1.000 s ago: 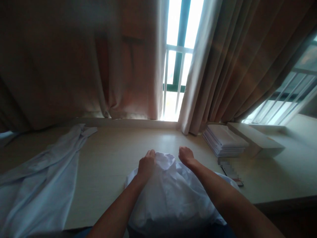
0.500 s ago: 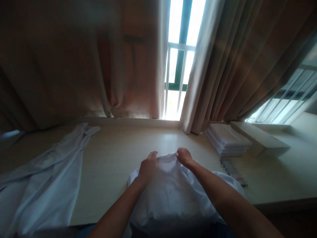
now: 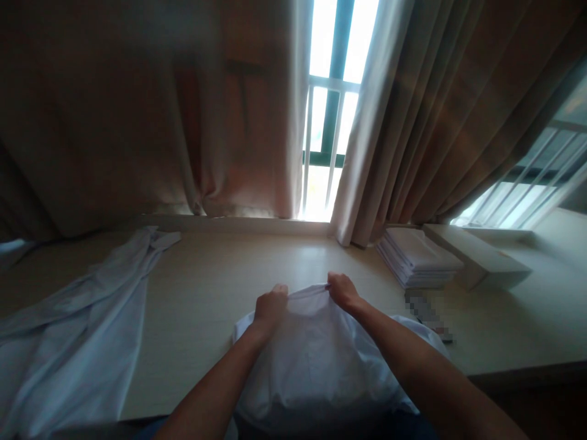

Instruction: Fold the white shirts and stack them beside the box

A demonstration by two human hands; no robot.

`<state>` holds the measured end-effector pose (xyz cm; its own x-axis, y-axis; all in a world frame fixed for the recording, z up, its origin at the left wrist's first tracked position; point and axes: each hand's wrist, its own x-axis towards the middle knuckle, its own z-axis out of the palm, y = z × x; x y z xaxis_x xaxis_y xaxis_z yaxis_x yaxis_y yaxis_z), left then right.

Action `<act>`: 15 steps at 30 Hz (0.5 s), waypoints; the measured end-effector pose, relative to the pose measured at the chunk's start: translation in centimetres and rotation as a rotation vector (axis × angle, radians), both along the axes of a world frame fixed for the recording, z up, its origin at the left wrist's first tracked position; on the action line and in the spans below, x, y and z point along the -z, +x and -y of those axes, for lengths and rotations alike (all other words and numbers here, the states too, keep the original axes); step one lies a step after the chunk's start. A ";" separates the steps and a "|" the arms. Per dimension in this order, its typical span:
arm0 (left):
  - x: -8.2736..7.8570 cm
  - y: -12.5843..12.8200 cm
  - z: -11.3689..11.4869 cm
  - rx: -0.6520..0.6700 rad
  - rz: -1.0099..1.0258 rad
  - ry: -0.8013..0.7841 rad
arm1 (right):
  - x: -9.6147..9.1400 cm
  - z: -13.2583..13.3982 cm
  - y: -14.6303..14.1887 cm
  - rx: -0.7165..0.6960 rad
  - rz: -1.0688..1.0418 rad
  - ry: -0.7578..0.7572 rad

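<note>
A white shirt (image 3: 316,348) lies over the near edge of the table, its top edge pulled taut and raised between my hands. My left hand (image 3: 271,307) is closed on the left end of that edge, slightly blurred. At the right end, my right hand (image 3: 342,289) pinches the same edge between thumb and fingers. Below my hands the cloth spreads in loose folds, and its lower part drops into shadow near my body. My forearms cover parts of both sides.
More white clothing (image 3: 87,330) lies crumpled along the left of the table (image 3: 197,293). To the right are a folded white stack (image 3: 419,256), a pale box (image 3: 481,260) and a blurred-out flat object (image 3: 428,315). Curtains (image 3: 389,122) hang behind, parted at a window.
My left hand has shifted slightly left and its fingers have closed more on the cloth. The edge between my hands is now longer and tighter. My right hand has barely moved.
</note>
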<state>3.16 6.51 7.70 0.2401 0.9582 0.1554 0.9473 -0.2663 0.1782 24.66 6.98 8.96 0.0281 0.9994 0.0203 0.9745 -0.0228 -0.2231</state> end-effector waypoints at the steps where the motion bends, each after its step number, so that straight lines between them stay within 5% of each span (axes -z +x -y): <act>1: -0.1 -0.1 -0.3 -0.020 0.000 0.000 | 0.0 -0.1 0.1 0.012 -0.003 0.007; 8: 0.0 -0.2 -2.8 -0.151 0.096 -0.003 | 0.7 -0.9 0.2 0.071 -0.110 0.023; 15: 1.5 0.5 -6.8 -0.325 0.283 -0.095 | 1.0 -4.5 0.3 0.195 -0.264 0.048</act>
